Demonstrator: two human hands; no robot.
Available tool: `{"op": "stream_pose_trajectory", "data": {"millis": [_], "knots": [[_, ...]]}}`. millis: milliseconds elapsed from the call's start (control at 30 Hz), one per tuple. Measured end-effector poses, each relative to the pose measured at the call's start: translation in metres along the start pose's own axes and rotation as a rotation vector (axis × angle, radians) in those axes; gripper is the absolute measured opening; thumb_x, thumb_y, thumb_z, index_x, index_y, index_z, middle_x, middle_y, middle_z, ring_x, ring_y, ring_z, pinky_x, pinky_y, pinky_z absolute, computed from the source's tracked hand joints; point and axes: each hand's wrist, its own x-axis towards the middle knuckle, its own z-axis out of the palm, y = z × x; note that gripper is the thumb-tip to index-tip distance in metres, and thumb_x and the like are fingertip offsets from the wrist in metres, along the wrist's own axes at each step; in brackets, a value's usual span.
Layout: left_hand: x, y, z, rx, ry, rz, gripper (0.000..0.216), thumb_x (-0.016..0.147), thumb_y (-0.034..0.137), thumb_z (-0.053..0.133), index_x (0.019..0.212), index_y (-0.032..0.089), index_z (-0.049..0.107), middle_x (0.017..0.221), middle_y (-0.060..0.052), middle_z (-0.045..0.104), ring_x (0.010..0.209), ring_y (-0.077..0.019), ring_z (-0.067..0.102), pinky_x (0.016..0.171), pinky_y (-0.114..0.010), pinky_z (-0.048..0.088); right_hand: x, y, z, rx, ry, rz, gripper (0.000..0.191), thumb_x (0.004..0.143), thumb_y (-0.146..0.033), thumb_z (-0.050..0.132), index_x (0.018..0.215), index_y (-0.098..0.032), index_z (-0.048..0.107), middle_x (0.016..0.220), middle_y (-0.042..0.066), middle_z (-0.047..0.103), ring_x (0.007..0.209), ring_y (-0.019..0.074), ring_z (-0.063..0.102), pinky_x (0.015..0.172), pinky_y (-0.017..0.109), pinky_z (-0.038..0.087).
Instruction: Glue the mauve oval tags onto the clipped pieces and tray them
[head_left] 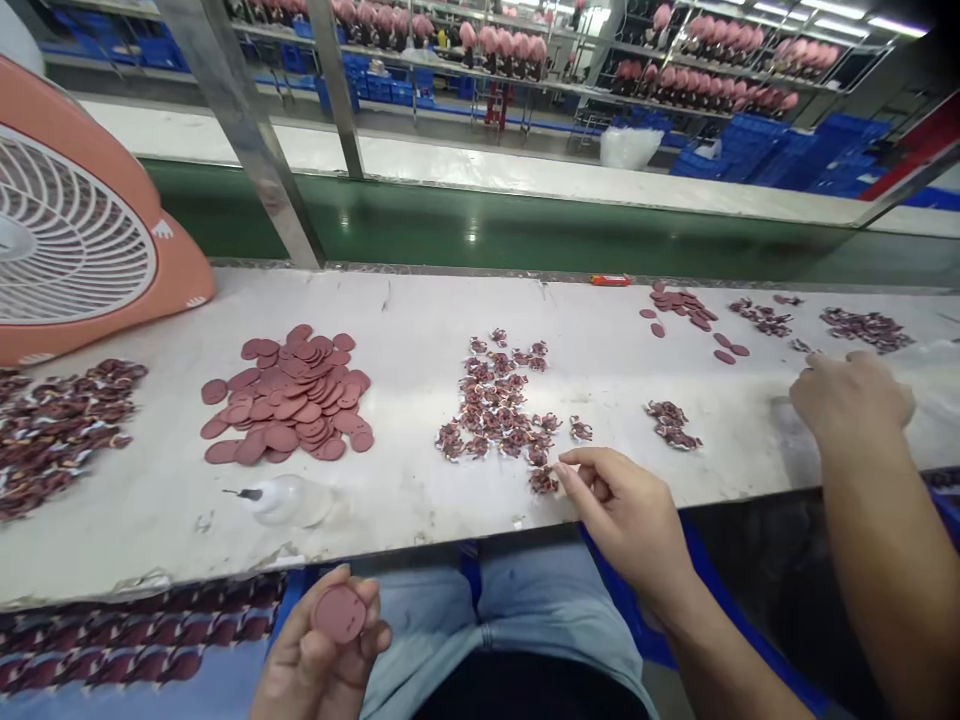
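Note:
My left hand, low in front of my lap, grips a flat oval dark-red disc with small holes in it. Over the table's front edge, my right hand has thumb and forefinger pinched at a small brown-red piece with white bits. That piece lies at the near end of a loose cluster of similar pieces. Left of the cluster is a heap of dark-red discs. A clear squeeze bottle with a thin dark tip lies on its side before the heap.
An orange fan stands at the left, behind another pile of small pieces. At right, a co-worker's hand reaches over the table near more discs. A blue tray of assembled parts sits below the edge.

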Motion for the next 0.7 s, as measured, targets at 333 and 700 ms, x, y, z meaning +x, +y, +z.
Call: {"op": "stream_pose_trajectory", "data": {"millis": [333, 700], "knots": [[-0.007, -0.002, 0.018, 0.031, -0.053, -0.035, 0.043, 0.044, 0.040, 0.092, 0.081, 0.026, 0.077, 0.070, 0.000, 0.072, 0.058, -0.0116, 0.059, 0.051, -0.019, 0.052, -0.003, -0.006, 0.007, 0.070, -0.113, 0.167, 0.007, 0.081, -0.028, 0.063, 0.078, -0.022, 0.058, 0.063, -0.001, 0.053, 0.061, 0.0178, 0.052, 0.060, 0.030, 0.039], [-0.021, 0.001, 0.030, 0.057, -0.120, -0.172, 0.039, 0.050, 0.038, 0.091, 0.083, 0.023, 0.077, 0.072, -0.003, 0.075, 0.061, -0.0142, 0.067, 0.054, -0.020, 0.053, -0.014, -0.021, -0.003, 0.956, -0.391, 0.475, 0.032, 0.088, -0.046, 0.064, 0.108, -0.021, 0.069, 0.097, 0.010, 0.074, 0.081, 0.0204, 0.073, 0.066, 0.030, 0.061]]}}
